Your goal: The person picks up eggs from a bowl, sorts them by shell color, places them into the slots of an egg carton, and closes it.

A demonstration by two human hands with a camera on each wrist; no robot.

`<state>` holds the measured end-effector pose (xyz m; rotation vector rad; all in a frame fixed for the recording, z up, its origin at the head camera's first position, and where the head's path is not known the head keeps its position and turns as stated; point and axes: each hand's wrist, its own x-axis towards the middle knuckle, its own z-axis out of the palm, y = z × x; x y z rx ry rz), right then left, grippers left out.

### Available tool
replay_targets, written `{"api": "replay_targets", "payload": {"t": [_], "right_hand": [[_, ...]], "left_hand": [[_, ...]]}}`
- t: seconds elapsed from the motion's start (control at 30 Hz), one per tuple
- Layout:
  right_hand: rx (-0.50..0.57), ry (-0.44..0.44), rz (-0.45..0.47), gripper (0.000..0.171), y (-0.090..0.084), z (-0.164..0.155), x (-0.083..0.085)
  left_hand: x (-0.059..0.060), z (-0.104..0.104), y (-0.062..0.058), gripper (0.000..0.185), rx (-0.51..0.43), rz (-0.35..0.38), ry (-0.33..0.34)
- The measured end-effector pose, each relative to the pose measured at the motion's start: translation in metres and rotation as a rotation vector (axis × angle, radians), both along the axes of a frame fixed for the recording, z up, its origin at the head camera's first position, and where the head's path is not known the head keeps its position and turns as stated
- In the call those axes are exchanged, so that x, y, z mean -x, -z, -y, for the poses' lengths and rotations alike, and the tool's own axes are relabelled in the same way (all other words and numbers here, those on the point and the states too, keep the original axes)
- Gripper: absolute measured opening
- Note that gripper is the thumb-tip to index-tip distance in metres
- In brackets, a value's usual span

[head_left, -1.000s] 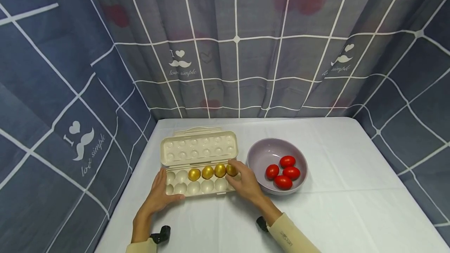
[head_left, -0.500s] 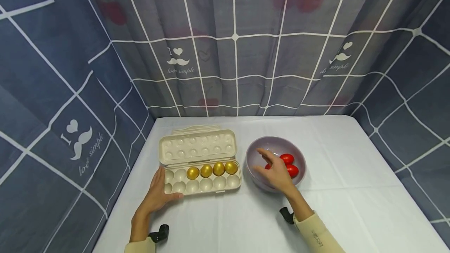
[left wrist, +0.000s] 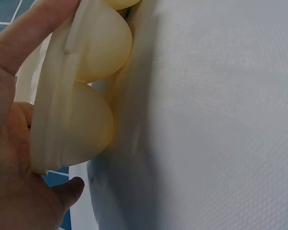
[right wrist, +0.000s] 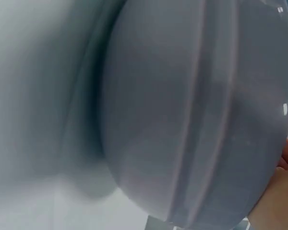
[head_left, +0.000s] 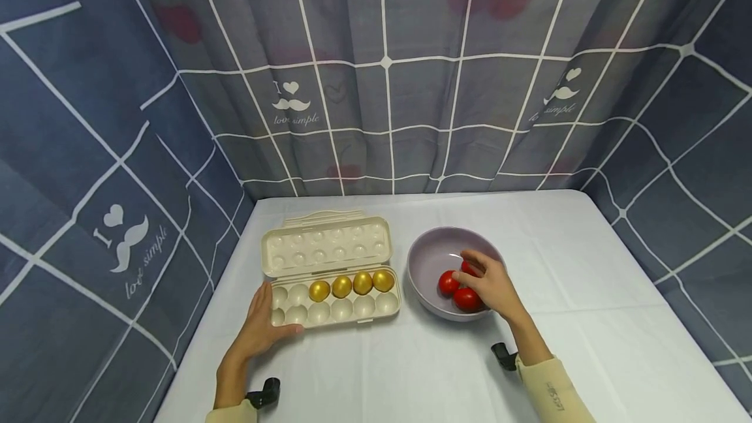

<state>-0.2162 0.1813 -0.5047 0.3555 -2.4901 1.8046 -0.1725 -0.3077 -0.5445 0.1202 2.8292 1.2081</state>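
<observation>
A cream egg carton [head_left: 329,245] lies with its lid folded back at the left of the table. Several gold eggs [head_left: 342,286] fill part of its back row; the front row is bare. My left hand [head_left: 256,326] holds the carton's left end, fingers along the side and thumb on the front edge. In the left wrist view, the carton's end lies between thumb and fingers. My right hand [head_left: 493,284] reaches into the purple bowl [head_left: 422,260], thumb and fingers spread over red egg-shaped pieces [head_left: 449,283]. It hides part of them; the bowl wall [right wrist: 153,110] fills the right wrist view.
A white cloth [head_left: 423,371] covers the table. Dark grid-patterned curtains [head_left: 346,103] stand along the back and both sides. A black wrist camera [head_left: 504,356] is strapped near each hand.
My right hand has let go of the gold egg at the right end of the back row and moved right into the bowl. The left hand has stayed at the carton.
</observation>
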Motion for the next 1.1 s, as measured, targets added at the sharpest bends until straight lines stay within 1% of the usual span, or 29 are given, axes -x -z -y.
{"api": "replay_targets", "payload": {"t": [0.17, 0.33, 0.47, 0.63, 0.7, 0.83, 0.93, 1.1], "right_hand": [[-0.028, -0.023, 0.017, 0.063, 0.003, -0.003, 0.001], [-0.084, -0.085, 0.038, 0.065, 0.002, 0.001, 0.003], [-0.119, -0.129, 0.061, 0.063, 0.002, 0.004, 0.007], [-0.192, -0.173, 0.050, 0.061, 0.006, 0.010, 0.012], [-0.223, -0.172, 0.039, 0.060, 0.008, 0.016, 0.014], [-0.292, -0.164, 0.057, 0.058, 0.013, 0.028, 0.017], [-0.349, -0.153, 0.087, 0.057, 0.014, 0.037, 0.019], [-0.468, -0.144, 0.082, 0.054, 0.014, 0.046, 0.022]], "left_hand": [[-0.001, -0.002, 0.001, 0.131, 0.008, -0.012, 0.006], [-0.001, -0.001, 0.002, 0.132, 0.023, -0.019, 0.004], [0.000, 0.001, 0.001, 0.133, 0.017, -0.021, 0.002], [0.000, 0.000, 0.001, 0.133, 0.023, -0.014, -0.007], [-0.001, 0.001, 0.001, 0.133, 0.023, -0.010, -0.008], [0.000, 0.001, 0.002, 0.132, 0.023, -0.003, -0.003], [0.000, 0.000, 0.002, 0.131, 0.019, -0.005, 0.000], [-0.001, -0.002, 0.001, 0.132, 0.029, -0.010, -0.007]]}}
